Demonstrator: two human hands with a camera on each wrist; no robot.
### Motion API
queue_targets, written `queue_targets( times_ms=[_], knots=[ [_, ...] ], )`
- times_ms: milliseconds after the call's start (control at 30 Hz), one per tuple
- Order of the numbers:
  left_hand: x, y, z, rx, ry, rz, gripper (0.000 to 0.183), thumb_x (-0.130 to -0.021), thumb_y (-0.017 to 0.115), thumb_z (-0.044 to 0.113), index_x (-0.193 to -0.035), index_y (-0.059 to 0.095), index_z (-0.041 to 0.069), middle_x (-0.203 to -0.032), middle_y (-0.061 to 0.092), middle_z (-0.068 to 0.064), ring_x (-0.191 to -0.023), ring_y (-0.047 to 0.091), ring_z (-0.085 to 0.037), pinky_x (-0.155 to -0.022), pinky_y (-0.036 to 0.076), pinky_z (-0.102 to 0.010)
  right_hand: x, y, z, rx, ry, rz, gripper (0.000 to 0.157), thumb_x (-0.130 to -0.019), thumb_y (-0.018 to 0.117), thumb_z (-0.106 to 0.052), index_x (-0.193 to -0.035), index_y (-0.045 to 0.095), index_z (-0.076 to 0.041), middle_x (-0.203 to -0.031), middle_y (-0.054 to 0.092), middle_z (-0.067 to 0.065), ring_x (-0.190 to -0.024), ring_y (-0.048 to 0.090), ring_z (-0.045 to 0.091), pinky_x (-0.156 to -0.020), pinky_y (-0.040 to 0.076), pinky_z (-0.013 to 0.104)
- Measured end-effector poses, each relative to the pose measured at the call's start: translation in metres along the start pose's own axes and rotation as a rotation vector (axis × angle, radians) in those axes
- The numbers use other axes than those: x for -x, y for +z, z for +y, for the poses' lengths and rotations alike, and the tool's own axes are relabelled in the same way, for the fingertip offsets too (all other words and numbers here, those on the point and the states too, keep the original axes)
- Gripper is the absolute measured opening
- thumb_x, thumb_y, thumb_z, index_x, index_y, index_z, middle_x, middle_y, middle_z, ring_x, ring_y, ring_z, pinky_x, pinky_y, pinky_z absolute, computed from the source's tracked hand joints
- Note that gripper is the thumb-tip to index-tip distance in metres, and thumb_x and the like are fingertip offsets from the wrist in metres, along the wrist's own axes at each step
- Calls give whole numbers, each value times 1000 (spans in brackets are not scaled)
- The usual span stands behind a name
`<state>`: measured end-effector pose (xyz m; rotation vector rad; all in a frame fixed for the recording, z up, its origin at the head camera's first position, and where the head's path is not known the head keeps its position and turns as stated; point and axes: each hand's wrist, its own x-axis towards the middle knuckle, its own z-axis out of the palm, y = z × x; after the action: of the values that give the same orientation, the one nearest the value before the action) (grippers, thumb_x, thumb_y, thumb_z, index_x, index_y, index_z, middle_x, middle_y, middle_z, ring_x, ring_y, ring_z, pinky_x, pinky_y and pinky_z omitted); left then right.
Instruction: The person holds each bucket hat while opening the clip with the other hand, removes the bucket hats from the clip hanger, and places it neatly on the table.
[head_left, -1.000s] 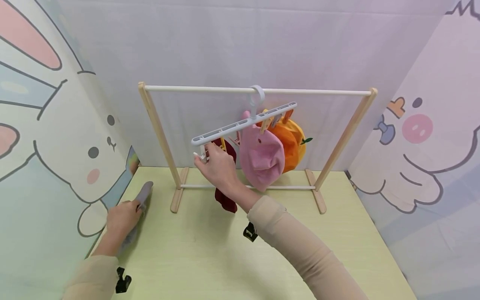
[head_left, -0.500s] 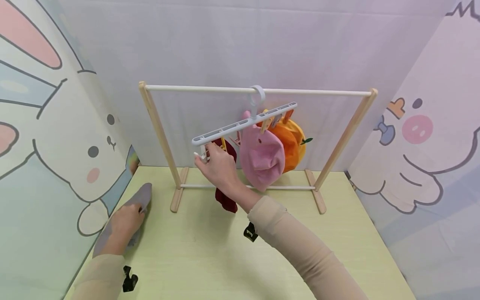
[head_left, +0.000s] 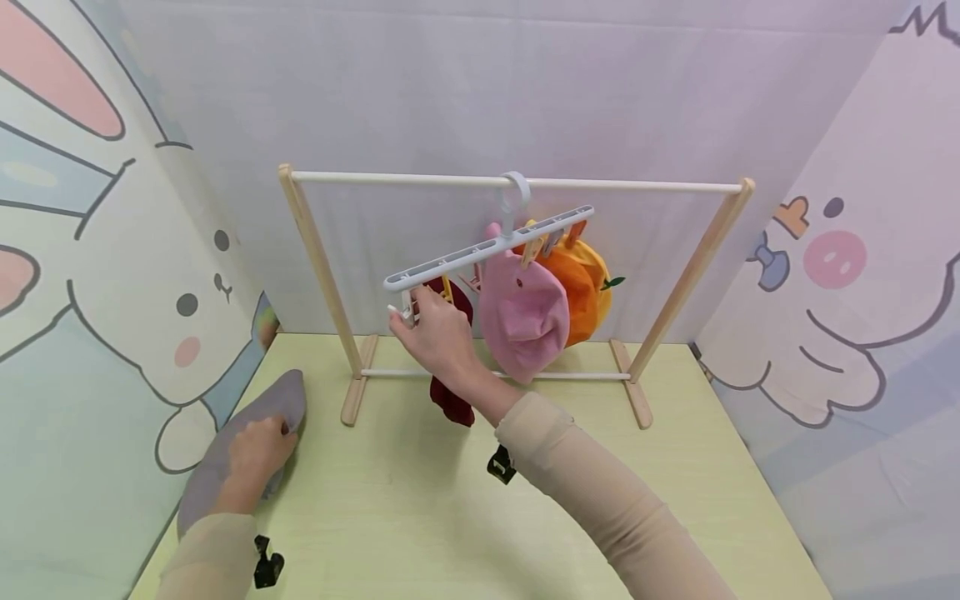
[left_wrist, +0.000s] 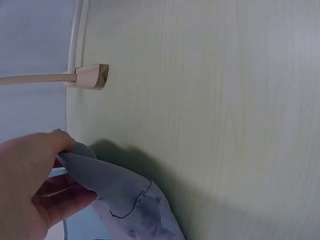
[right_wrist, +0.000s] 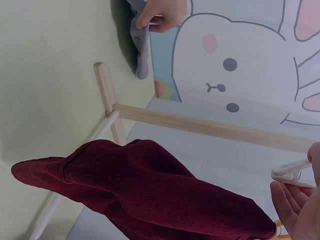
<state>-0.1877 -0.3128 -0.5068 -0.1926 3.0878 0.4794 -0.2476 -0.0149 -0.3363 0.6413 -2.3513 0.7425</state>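
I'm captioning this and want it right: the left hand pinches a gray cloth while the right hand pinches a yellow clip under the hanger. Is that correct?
Not quite: the right hand pinches a white clip, not a yellow one, as the right wrist view shows. The left hand does pinch a gray cloth.

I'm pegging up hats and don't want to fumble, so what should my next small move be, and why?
Probably lift the gray hat with your left hand toward the white clip. That hand pinches the hat down near the table, while your right hand holds the clip under the hanger's left end, with no fabric visible in it.
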Motion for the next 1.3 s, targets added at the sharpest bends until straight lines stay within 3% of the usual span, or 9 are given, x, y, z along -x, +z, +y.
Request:
queue_targets(
  times_ms=[700,1300],
  knots=[
    [3,22,10,11,30,-12,16,-78,61,21,-77,59,5,-74,61,-18,-62,55,-33,-53,42,-47,1,-1,0,8,-17,8,22,-84,60,-32,-85,54,-10,-67,51,-4,-51,43,6,-43,33,16],
    [2,36,7,-45,108,-43,10,-82,60,15,-79,64,6,-71,62,-11,-60,56,-25,-55,45,-45,-1,-2,-3,9,-20,43,24,-84,61,-32,-88,53,-10,-66,49,-3,-53,44,6,-45,34,18]
  ],
)
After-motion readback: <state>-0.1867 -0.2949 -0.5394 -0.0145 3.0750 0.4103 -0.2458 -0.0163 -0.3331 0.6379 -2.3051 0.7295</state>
